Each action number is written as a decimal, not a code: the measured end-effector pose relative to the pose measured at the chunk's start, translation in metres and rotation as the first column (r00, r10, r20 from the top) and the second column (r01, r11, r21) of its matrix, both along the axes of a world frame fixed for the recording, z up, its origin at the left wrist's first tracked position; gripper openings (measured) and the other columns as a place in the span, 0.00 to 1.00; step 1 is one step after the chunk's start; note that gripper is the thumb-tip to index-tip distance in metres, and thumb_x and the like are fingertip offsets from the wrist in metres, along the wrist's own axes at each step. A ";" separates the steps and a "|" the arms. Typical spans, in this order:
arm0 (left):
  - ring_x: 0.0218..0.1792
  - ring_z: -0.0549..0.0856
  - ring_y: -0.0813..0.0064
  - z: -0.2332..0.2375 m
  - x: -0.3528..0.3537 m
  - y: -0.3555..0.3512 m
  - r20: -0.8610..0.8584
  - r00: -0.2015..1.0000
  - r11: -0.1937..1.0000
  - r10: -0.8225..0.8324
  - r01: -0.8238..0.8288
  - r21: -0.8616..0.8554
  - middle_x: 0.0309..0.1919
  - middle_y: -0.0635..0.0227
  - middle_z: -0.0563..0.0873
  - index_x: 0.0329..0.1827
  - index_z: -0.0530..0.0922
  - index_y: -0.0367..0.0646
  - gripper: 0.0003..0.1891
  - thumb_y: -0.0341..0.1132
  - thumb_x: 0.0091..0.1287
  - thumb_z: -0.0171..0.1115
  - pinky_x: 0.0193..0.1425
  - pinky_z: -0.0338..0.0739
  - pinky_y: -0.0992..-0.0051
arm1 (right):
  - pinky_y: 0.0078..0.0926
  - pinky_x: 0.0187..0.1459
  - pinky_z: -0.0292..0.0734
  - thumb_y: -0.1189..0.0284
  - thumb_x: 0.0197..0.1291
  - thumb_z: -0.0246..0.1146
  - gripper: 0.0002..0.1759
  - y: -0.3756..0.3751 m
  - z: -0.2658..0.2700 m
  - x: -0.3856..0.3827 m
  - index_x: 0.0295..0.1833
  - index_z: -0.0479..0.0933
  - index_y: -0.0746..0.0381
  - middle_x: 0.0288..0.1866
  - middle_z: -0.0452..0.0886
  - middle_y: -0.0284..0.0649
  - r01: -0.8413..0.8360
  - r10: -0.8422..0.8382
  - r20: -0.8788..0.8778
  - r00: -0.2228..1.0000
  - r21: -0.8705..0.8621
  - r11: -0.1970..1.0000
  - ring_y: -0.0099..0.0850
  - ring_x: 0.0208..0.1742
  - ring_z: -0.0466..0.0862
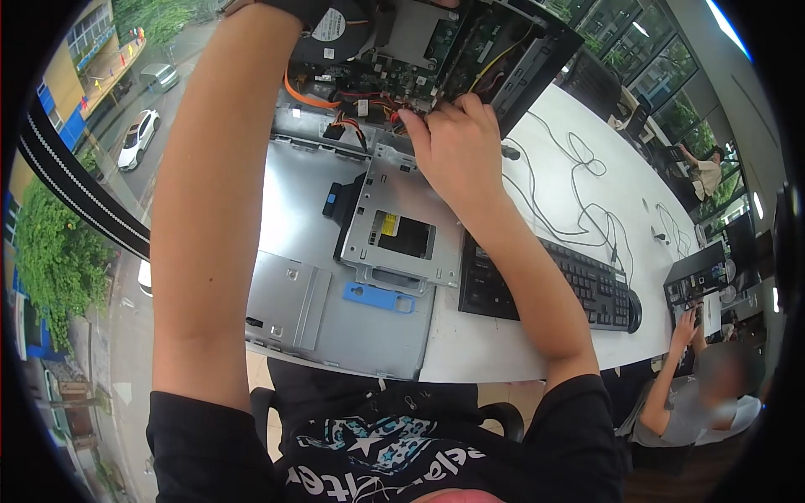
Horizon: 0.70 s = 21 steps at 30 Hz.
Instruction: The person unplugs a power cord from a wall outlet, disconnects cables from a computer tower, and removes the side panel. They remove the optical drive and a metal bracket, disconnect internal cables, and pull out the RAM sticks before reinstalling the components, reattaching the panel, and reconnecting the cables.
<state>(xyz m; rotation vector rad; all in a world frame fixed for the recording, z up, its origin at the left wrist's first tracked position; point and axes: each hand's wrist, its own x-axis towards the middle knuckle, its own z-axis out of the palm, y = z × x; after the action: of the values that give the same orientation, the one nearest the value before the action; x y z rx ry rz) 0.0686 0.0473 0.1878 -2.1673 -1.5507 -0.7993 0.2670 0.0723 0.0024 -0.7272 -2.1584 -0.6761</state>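
My right hand reaches into an open desktop computer case. Its fingers are bent and its thumb lies beside red and black cables at the edge of the motherboard; what the fingertips grip is hidden. My left arm stretches up past the case's left side, and the left hand is almost wholly cut off by the top edge, so its fingers cannot be made out. Near the arm's upper end is a round black fan with a white label. A metal drive bracket lies just below my right hand.
The case's metal side panel with a blue latch lies in front of me. A black keyboard and loose black cables are on the white table. Another person works at a computer on the right.
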 end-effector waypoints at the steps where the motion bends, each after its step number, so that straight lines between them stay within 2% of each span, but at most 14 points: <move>1: 0.51 0.91 0.55 0.000 0.000 0.000 0.005 1.000 1.000 -0.006 0.006 -0.007 0.52 0.56 0.92 0.60 0.87 0.47 0.35 0.58 0.52 0.78 0.58 0.83 0.62 | 0.36 0.48 0.73 0.64 0.65 0.68 0.19 0.000 0.001 0.000 0.27 0.86 0.67 0.30 0.87 0.43 0.011 -0.011 -0.012 1.000 0.001 1.000 0.38 0.42 0.80; 11: 0.51 0.90 0.55 0.003 0.001 -0.005 -0.001 1.000 1.000 0.004 -0.004 -0.017 0.49 0.56 0.92 0.60 0.87 0.47 0.34 0.59 0.53 0.77 0.57 0.83 0.61 | 0.37 0.44 0.75 0.72 0.62 0.66 0.15 -0.001 0.005 0.004 0.23 0.83 0.67 0.24 0.84 0.44 -0.006 0.006 -0.012 1.000 0.060 0.998 0.40 0.38 0.80; 14: 0.52 0.90 0.55 0.003 0.002 -0.006 -0.003 1.000 0.999 0.030 -0.030 -0.033 0.50 0.57 0.92 0.60 0.87 0.49 0.34 0.59 0.53 0.77 0.58 0.83 0.61 | 0.37 0.42 0.75 0.76 0.58 0.67 0.12 -0.011 0.010 0.013 0.23 0.81 0.68 0.24 0.82 0.44 -0.086 0.085 0.012 0.996 0.065 0.994 0.40 0.37 0.79; 16: 0.53 0.90 0.56 0.003 -0.001 -0.007 0.003 0.999 0.999 0.040 -0.040 -0.032 0.51 0.57 0.92 0.60 0.87 0.49 0.34 0.59 0.53 0.77 0.59 0.83 0.60 | 0.37 0.40 0.73 0.79 0.54 0.69 0.09 -0.023 0.020 0.024 0.24 0.79 0.68 0.26 0.81 0.45 -0.209 0.196 0.130 0.972 0.100 0.973 0.39 0.35 0.78; 17: 0.54 0.89 0.56 0.002 -0.002 -0.007 0.002 0.999 0.998 0.037 -0.037 -0.043 0.52 0.57 0.91 0.60 0.87 0.50 0.34 0.60 0.53 0.76 0.60 0.82 0.60 | 0.37 0.40 0.73 0.79 0.54 0.69 0.09 -0.032 0.026 0.031 0.24 0.79 0.68 0.26 0.81 0.45 -0.220 0.205 0.141 0.968 0.099 0.970 0.39 0.35 0.78; 19: 0.55 0.89 0.57 0.004 -0.001 -0.008 0.008 0.998 0.997 0.058 -0.058 -0.044 0.53 0.58 0.91 0.60 0.87 0.51 0.34 0.61 0.53 0.76 0.61 0.82 0.60 | 0.37 0.39 0.73 0.80 0.51 0.70 0.09 -0.050 0.040 0.048 0.24 0.76 0.67 0.28 0.80 0.45 -0.317 0.294 0.298 0.908 0.031 0.948 0.39 0.37 0.78; 20: 0.55 0.89 0.56 0.005 -0.002 -0.007 -0.014 0.999 0.999 0.039 -0.040 -0.038 0.53 0.58 0.91 0.60 0.87 0.51 0.34 0.61 0.53 0.76 0.60 0.82 0.60 | 0.37 0.39 0.73 0.80 0.51 0.70 0.09 -0.057 0.047 0.057 0.24 0.76 0.67 0.28 0.80 0.45 -0.331 0.309 0.309 0.899 0.017 0.944 0.39 0.37 0.78; 21: 0.55 0.89 0.56 0.004 -0.004 -0.006 -0.037 0.999 0.999 0.021 -0.022 -0.032 0.53 0.58 0.91 0.60 0.87 0.51 0.34 0.61 0.52 0.77 0.60 0.82 0.60 | 0.36 0.39 0.74 0.79 0.50 0.70 0.09 -0.063 0.054 0.067 0.24 0.75 0.67 0.29 0.80 0.45 -0.391 0.359 0.402 0.842 -0.005 0.920 0.39 0.38 0.78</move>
<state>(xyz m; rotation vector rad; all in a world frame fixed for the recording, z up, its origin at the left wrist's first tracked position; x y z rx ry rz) 0.0644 0.0414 0.1914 -2.1722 -1.5765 -0.7280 0.3344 0.0096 0.0561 -0.1078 -2.5279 -0.7351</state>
